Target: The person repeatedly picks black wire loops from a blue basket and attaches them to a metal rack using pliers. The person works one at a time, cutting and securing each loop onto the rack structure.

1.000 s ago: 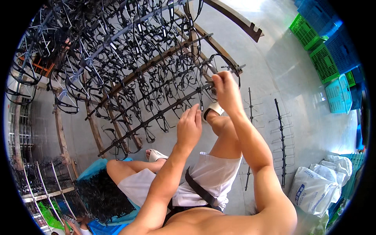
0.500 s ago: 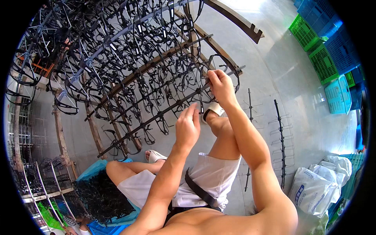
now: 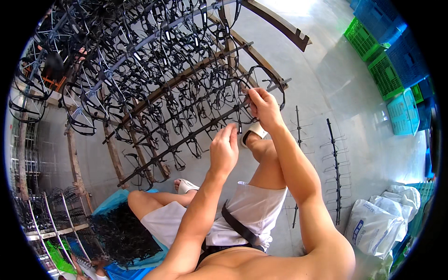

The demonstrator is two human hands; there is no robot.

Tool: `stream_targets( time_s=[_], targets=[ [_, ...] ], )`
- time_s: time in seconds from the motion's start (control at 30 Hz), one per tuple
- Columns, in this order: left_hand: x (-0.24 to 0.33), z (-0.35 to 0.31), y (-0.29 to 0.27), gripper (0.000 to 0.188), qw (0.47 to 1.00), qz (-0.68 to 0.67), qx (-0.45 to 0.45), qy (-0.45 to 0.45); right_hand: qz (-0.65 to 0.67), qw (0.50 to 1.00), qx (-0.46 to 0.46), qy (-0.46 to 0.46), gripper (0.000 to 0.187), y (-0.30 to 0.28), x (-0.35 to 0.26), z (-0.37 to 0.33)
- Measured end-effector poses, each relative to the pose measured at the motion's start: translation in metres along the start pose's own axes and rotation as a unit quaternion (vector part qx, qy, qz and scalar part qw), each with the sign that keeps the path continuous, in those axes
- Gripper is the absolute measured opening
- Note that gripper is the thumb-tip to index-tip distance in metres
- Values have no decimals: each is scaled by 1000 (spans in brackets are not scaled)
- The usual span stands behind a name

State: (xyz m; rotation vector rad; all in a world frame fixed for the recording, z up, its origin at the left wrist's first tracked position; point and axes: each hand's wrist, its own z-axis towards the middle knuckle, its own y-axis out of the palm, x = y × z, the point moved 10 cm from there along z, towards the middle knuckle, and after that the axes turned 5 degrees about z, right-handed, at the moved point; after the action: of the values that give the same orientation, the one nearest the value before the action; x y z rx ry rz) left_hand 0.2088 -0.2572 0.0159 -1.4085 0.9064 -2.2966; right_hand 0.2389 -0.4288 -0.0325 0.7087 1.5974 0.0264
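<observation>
My right hand [image 3: 264,108] is closed in a pinch at the near right end of a dark rod [image 3: 205,125] on the rack. Thumb and forefinger hold part of a black glasses frame [image 3: 283,93], whose curved arms loop up behind the fingers and past the rod's end. My left hand [image 3: 224,151] is raised just below the same rod, fingers stretched out and nothing visible in them. Along this rod hang several more black glasses frames [image 3: 176,161], close to the left hand's far side.
A rusty metal rack [image 3: 275,21] full of hanging black frames fills the upper left. Bare hooked rods [image 3: 335,168] lie on the floor at right. Blue and green crates [image 3: 386,74] line the right side, with white sacks [image 3: 375,226] below. A blue-lined container [image 3: 126,233] of black pieces stands at lower left.
My right hand has dropped slightly, still pinching at the rod's end. The left hand stays almost where it was.
</observation>
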Motion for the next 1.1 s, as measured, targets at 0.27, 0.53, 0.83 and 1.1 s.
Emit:
stream_targets(
  time_s=[0.27,0.53,0.83,1.1],
  targets=[
    [-8,6,7,24,999,-9,27,-24,129,987,-97,-4,28,-18,7,-41],
    [-14,3,-2,14,999,-24,29,-28,-25,1000,-4,-14,46,-14,9,-42],
    [-28,-13,20,11,989,-112,78,-57,-96,977,-97,-164,34,-33,9,-26],
    [-27,-100,-141,32,989,-143,42,17,-531,780,27,-331,43,-6,-46,-48]
  ],
)
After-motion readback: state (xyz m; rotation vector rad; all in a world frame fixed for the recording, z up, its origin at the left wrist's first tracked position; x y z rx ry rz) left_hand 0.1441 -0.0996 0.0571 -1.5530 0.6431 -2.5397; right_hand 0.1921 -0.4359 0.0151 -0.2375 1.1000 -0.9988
